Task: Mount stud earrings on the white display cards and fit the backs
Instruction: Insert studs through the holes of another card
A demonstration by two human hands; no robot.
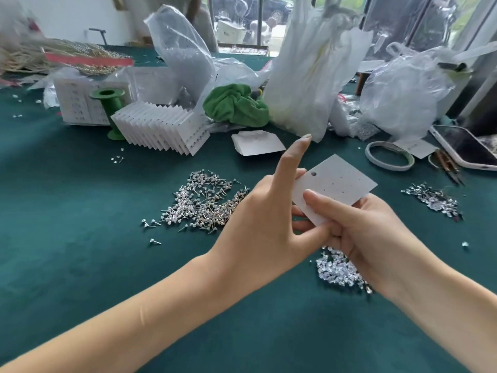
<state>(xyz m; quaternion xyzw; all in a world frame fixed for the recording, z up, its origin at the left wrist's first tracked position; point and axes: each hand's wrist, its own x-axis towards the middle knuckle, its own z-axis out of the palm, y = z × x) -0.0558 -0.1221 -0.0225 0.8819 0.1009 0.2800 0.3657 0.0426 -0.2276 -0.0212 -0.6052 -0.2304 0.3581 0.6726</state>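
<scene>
Both forearms are cut off by the lower edge of the head view. The left hand (265,224) covers the near-left corner of a white display card (334,185), so its hidden fingertips and whatever they touch cannot be made out; its index finger sticks straight up, clear of the card. The right hand (357,230) pinches the card's near edge, thumb flat on top and curled fingers beneath. The card is held tilted above the green table (80,265), with a punched hole and rows of tiny holes showing; no studs are visible on it. A pile of stud earrings (203,201) lies just left of the hands. A heap of clear backs (337,270) is partly hidden beneath the right wrist. A fanned stack of filled cards (161,129) stands farther back.
</scene>
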